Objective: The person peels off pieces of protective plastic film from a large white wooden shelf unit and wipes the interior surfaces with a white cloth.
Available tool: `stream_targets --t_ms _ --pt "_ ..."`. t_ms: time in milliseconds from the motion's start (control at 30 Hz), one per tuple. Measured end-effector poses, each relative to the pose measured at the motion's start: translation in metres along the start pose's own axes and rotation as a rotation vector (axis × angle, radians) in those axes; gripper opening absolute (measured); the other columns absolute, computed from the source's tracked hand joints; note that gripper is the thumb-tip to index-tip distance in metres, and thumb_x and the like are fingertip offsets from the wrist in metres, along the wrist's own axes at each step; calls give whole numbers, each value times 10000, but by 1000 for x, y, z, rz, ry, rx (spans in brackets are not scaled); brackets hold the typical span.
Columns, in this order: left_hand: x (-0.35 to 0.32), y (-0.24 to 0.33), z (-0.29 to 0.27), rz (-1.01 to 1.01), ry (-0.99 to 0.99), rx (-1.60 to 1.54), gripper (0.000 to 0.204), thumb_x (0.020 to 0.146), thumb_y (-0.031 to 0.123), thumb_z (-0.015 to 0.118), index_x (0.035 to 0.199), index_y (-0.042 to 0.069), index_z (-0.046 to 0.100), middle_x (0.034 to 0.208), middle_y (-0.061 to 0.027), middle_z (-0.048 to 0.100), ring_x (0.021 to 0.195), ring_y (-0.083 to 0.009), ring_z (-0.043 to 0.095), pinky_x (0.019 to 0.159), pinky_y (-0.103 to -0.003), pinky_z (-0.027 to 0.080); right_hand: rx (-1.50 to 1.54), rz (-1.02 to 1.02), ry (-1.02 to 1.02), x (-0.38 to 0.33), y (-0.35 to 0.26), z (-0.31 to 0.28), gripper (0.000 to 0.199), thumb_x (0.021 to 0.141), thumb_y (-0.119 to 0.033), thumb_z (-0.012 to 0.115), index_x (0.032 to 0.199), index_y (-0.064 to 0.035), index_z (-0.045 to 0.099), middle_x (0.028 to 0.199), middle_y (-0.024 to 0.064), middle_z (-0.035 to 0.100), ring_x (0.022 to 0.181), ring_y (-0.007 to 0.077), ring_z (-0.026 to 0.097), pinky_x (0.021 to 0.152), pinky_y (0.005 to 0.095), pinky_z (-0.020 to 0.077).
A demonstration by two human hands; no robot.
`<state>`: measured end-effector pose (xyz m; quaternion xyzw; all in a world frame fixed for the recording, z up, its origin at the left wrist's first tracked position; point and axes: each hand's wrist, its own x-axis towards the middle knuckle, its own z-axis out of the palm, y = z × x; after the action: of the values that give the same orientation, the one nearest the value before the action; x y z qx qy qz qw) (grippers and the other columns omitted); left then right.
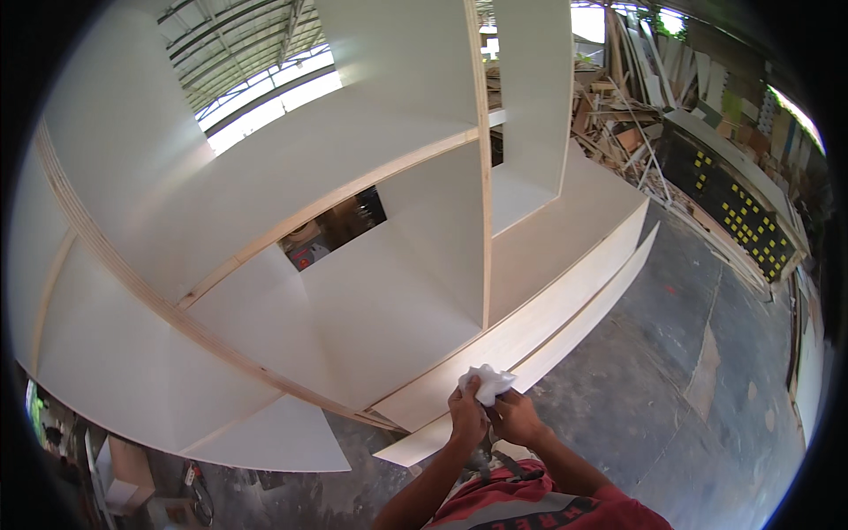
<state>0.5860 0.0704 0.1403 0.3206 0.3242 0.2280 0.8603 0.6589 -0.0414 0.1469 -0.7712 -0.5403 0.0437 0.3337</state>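
Observation:
Close in front of my body, at the lower middle of the view, both hands grip a crumpled white bundle (488, 382). It looks like thin plastic or cloth; which one, I cannot tell. My left hand (466, 415) is closed on its left side, thumb up. From the right, my right hand (518, 419) is closed at its lower edge, fingers bent inward. Just beyond the hands stands a large cabinet (389, 274) with white inner panels and pale plywood edges. A long light wooden strip (583, 325) lies along its base, passing behind the bundle.
Dividers (485, 221) and a shelf edge (327, 216) split the cabinet into compartments. Grey concrete floor (636, 389) spreads to the right. Scrap wood (618, 132) is heaped at the far right, near a dark panel with yellow squares (746, 221). A box (128, 477) sits at the lower left.

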Motion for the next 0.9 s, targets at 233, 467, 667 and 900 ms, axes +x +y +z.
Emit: stream_targets --t_ms 233,467,667,900 --pt "5 7 -21 303 -288 289 297 1010 169 426 1261 44 523 1084 -111 623 912 -199 637 798 -334 551 168 -275 167 35 -12 -22 666 829 -428 656 1339 -26 507 1511 312 247 1395 532 227 1100 630 233" --pt "33 11 -5 -160 -999 -314 651 1001 525 284 1388 21 423 1266 -129 568 1202 -227 532 1038 -343 400 462 -289 331 78 35 2 435 995 -299 459 1298 11 502 1270 239 566 1206 412 548 982 482 446" --pt "-41 146 47 432 -321 1136 436 1014 268 511 1372 20 490 1348 -169 557 1266 -257 518 1067 -376 407 500 284 595 105 96 -7 371 905 51 423 1263 46 522 996 185 657 807 239 649 727 304 511" --pt "-160 363 86 1327 418 1882 540 745 -97 583 1275 3 574 1256 -183 606 1193 -347 561 1008 -425 436 84 377 355 55 187 14 553 978 -443 452 669 0 573 521 202 515 471 357 520 485 467 365"
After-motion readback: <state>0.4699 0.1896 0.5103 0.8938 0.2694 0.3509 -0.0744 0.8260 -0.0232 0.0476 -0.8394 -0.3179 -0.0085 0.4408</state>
